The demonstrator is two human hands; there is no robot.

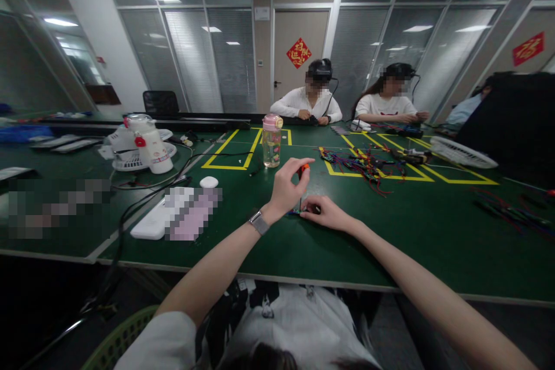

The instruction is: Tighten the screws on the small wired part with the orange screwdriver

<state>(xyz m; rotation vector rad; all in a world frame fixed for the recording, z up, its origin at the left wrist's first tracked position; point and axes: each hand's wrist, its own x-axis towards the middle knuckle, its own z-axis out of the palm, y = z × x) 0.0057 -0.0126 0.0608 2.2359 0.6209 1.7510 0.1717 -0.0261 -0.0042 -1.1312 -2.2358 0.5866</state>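
Nearest, a person in a white short-sleeved top (277, 324) works at a matte green tabletop (390, 254), both forearms reaching forward. Just in front of a clear plastic bottle with a pink lid (272, 141), the left hand (288, 186), a metal-banded watch (259, 221) at its wrist, curls thumb and fingers around what looks like a slim screwdriver with an orange and black handle (304, 169). The tool's long axis stands nearly upright, handle up, thin shaft pointing down to a small blue-green circuit board (295, 213). It is probably light and stiff, best taken by the thick handle. The board, likely light and fragile, seems safest held by its edges; its own long axis is too small to tell. The right hand (329, 214) rests on the table with its fingertips at the board; whether they pinch it cannot be told. Right of the bottle lies a tangle of red, blue and black wires (359, 165); beyond it, two seated co-workers (306, 104) (388, 104) handle dark objects.
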